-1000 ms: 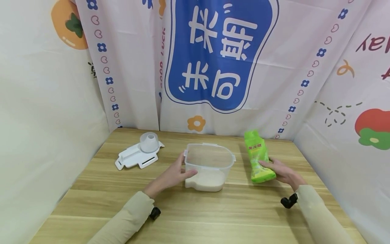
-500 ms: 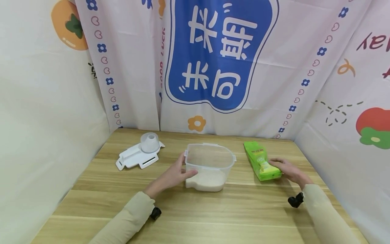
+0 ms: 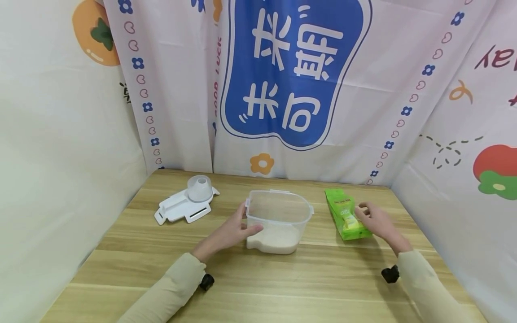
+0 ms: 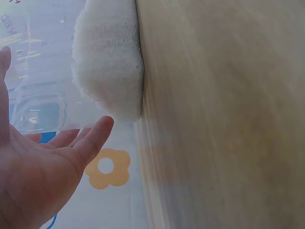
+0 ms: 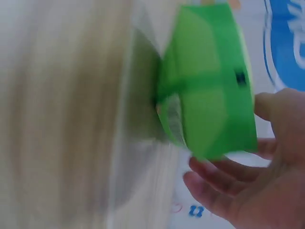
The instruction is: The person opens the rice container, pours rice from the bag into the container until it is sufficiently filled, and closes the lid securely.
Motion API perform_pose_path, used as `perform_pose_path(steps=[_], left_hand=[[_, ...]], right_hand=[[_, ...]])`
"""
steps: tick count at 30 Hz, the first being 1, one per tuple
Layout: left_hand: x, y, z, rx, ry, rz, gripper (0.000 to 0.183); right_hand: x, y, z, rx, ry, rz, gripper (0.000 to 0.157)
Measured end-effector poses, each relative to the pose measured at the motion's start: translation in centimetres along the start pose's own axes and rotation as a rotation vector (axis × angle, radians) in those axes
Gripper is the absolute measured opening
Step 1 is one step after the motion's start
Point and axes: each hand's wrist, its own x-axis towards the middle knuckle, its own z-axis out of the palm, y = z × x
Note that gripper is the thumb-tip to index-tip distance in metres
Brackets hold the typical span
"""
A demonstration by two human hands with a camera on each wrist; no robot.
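Container (image 3: 279, 228) stands against the relaxed left hand (image 3: 227, 233), green packet (image 3: 344, 216) beside the loosely spread right hand (image 3: 376, 220).

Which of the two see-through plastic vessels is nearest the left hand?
The large tub with white grains in its bottom: the left hand is at its side, while the small cup stands apart on the white plastic piece.

You have grain (image 3: 276, 240) in the tub (image 3: 278, 222); to the tub's left, a cup (image 3: 199, 190) on the lid (image 3: 177, 207); to its right, the bag (image 3: 344, 217); behind, the curtain (image 3: 311, 163).
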Motion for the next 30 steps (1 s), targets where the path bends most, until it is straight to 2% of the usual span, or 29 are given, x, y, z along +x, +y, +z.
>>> perform_pose_path(steps=[2,5,9,15,19,22,25,30], left_hand=[[0.0,0.1,0.0,-0.001,0.005,0.005,0.095],[0.0,0.0,0.0,0.001,0.003,0.004,0.095],[-0.3,0.2,-0.5,0.032,-0.041,-0.02,0.096],[-0.4,1.1,-3.1,0.151,-0.16,-0.023,0.092],[-0.7,1.9,-5.5,0.235,-0.211,-0.058,0.085],[-1.0,2.5,-7.2,0.283,-0.209,-0.076,0.081],[-1.0,3.0,-8.5,0.308,-0.182,-0.063,0.077],[-1.0,3.5,-9.8,0.356,-0.142,-0.047,0.076]], right_hand=[[-0.4,-0.4,0.7,-0.054,0.081,-0.066,0.061],[-0.9,-0.5,1.7,-0.1,0.158,-0.127,0.053],[-1.5,-0.6,2.1,-0.111,0.208,-0.145,0.049],[-1.9,-1.6,1.0,-0.076,0.267,-0.172,0.047],[-2.2,-2.8,0.6,-0.096,0.312,-0.195,0.044],[-2.4,-3.9,0.8,-0.108,0.357,-0.243,0.043],[-2.5,-5.2,1.3,-0.101,0.393,-0.31,0.041],[-2.4,-7.1,2.3,-0.074,0.427,-0.427,0.04]])
